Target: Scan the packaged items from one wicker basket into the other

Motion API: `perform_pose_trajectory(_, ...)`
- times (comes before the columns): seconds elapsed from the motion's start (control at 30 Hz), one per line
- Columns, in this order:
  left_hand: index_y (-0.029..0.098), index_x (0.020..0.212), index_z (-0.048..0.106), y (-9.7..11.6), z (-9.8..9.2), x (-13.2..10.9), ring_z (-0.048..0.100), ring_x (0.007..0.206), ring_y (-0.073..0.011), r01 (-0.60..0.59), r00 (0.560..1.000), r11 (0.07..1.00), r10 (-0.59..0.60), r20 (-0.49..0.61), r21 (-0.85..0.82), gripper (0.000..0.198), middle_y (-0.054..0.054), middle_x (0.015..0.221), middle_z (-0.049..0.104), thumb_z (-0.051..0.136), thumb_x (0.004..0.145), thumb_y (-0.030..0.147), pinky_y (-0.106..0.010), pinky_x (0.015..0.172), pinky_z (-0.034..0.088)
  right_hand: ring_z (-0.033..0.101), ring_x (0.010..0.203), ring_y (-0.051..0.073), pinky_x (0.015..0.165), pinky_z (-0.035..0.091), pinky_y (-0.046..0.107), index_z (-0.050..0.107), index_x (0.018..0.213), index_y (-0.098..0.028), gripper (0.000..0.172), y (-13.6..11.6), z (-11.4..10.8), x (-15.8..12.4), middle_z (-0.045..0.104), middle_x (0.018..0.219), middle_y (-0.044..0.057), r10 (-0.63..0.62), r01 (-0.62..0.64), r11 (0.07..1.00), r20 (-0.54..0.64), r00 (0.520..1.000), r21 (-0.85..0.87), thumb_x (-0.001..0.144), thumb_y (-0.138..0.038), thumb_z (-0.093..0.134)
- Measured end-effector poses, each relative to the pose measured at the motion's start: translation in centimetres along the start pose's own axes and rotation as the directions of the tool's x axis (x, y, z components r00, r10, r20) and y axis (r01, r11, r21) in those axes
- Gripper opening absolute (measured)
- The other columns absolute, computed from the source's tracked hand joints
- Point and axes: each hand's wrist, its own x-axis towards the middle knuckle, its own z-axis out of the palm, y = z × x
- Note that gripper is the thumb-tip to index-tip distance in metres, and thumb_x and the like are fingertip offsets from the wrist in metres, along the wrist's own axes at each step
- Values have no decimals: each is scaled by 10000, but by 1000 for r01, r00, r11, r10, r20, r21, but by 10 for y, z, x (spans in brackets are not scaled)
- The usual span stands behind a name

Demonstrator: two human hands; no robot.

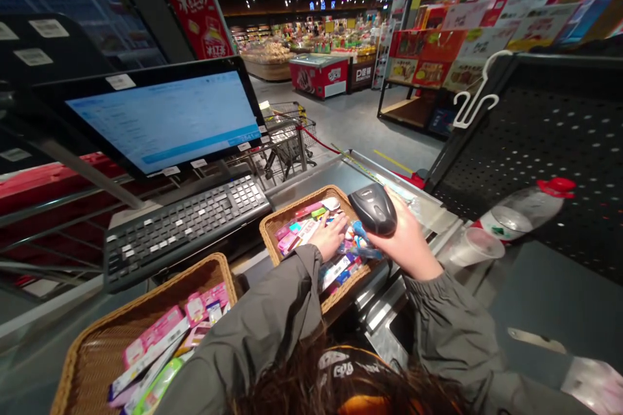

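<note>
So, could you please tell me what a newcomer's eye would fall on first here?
Probably the black barcode scanner gripped in the right hand above the middle wicker basket, where the left hand rests on colourful packets. Next, the lit blue monitor at left, over a keyboard.

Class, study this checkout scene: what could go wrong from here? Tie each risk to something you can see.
The right hand holds the black handheld barcode scanner above the woven wicker basket; a slip might drop it onto the goods. The left hand rests on the small colourful packets inside; it might push some over the rim. The clear plastic bottle with a red cap lies tilted and could roll.
</note>
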Motion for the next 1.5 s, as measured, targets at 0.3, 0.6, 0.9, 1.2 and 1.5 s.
perform_pose_trajectory(0.3, 184, 925, 709, -17, -25, -4, 249, 1449, -331, -17, 1000, 995, 15, 14, 102, 231, -111, 1516, 409, 682, 726, 298, -615, 1187, 36, 367, 1404, 358, 1148, 295, 580, 513, 1323, -168, 646, 3, 6, 5, 527, 1395, 178, -28, 28, 999, 1, 1000, 17, 730, -349, 696)
perform_pose_trajectory(0.6, 222, 1013, 679, -57, -111, -86, 223, 1463, -342, 132, 923, 986, -84, -375, 105, 287, -122, 1535, 377, 654, 804, 417, -638, 1161, 12, 367, 1399, 383, 1138, 296, 616, 541, 1295, -151, 630, -26, 20, 5, 559, 1359, 189, -85, 82, 995, 51, 995, 59, 735, -398, 691)
perform_pose_trajectory(0.9, 261, 1002, 680, -66, -152, -168, 324, 1429, -319, 298, 749, 928, -83, -658, 222, 237, -100, 1504, 432, 665, 804, 390, -600, 1174, 85, 326, 1414, 397, 1135, 270, 635, 523, 1293, -160, 628, -79, 48, 5, 549, 1350, 197, -270, 257, 961, 147, 952, 103, 735, -399, 683)
perform_pose_trajectory(1.2, 267, 978, 686, -74, -176, -226, 401, 1388, -309, 413, 672, 861, -68, -738, 297, 219, -95, 1484, 463, 681, 797, 389, -588, 1176, 111, 303, 1421, 401, 1135, 264, 628, 564, 1259, -187, 553, -130, 75, -2, 541, 1372, 142, -435, 417, 901, 270, 859, 123, 719, -260, 654)
perform_pose_trajectory(1.5, 252, 992, 707, -77, -189, -265, 279, 1448, -337, 500, 662, 832, -190, -725, 239, 261, -99, 1568, 320, 665, 808, 432, -602, 1173, 46, 228, 1447, 409, 1134, 188, 676, 552, 1314, -197, 608, -169, 91, -8, 493, 1422, 129, -464, 455, 882, 377, 802, 118, 712, -236, 624)
